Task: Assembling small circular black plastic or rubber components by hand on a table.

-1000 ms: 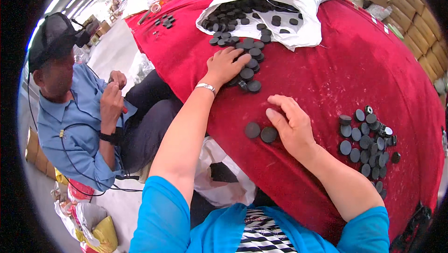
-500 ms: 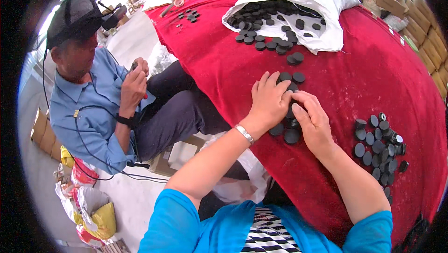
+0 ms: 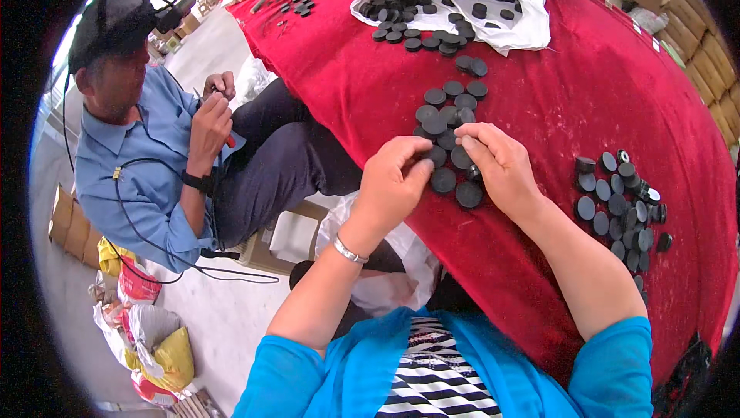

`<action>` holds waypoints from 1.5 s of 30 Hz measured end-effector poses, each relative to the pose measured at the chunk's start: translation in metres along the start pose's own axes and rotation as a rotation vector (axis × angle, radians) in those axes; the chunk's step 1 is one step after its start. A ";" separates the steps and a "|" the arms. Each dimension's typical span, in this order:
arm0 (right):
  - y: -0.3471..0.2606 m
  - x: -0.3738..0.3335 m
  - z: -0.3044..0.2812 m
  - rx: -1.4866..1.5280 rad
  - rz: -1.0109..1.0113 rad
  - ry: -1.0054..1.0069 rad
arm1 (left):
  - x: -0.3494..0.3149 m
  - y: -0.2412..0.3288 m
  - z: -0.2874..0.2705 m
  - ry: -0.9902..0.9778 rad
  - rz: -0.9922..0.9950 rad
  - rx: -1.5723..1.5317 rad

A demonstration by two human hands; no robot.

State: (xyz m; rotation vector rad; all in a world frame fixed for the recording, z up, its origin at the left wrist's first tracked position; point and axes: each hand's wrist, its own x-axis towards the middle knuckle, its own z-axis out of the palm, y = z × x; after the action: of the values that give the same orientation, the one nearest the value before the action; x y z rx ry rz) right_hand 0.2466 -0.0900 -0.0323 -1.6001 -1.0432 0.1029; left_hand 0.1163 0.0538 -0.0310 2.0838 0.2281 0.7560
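Note:
A loose cluster of black round caps (image 3: 443, 181) lies on the red cloth in front of me, most showing flat tops. My left hand (image 3: 389, 179) is at the cluster's left edge. Its thumb and forefinger are curved with a gap between them, close beside one cap (image 3: 437, 156). From the right, my right hand (image 3: 502, 167) reaches in with thumb and fingertips drawn together over the caps; whatever they grip is hidden. Some caps beneath the right hand are partly covered.
A white sack (image 3: 532, 29) at the far side spills more black caps. A second pile of caps (image 3: 628, 210) lies to the right, some on edge. At left a seated co-worker (image 3: 146, 164) in a blue shirt holds a small item. Cartons (image 3: 694, 56) are stacked far right.
My hands have drawn apart; the left moved left and down, off the caps it covered. More caps now show, spread out between the hands. The view has shifted slightly.

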 end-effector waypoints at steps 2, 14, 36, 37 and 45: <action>-0.005 0.000 -0.001 -0.031 0.003 -0.025 | -0.006 0.005 0.000 -0.049 0.108 0.101; 0.000 0.000 0.004 -0.002 0.040 0.007 | 0.041 -0.002 0.014 -0.030 0.107 0.524; -0.005 -0.008 -0.001 -0.350 -0.220 -0.118 | 0.008 -0.001 -0.004 -0.033 0.163 0.426; -0.005 -0.008 0.000 -0.358 -0.214 -0.117 | 0.006 -0.003 -0.007 0.070 0.195 0.309; -0.011 -0.006 0.001 -0.287 -0.219 -0.064 | -0.026 0.008 -0.021 0.012 -0.526 -0.989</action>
State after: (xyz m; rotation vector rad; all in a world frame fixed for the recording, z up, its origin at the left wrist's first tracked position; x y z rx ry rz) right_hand 0.2365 -0.0935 -0.0265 -1.7342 -1.3225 -0.1515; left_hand 0.0818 0.0528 -0.0268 1.0131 0.3099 0.4139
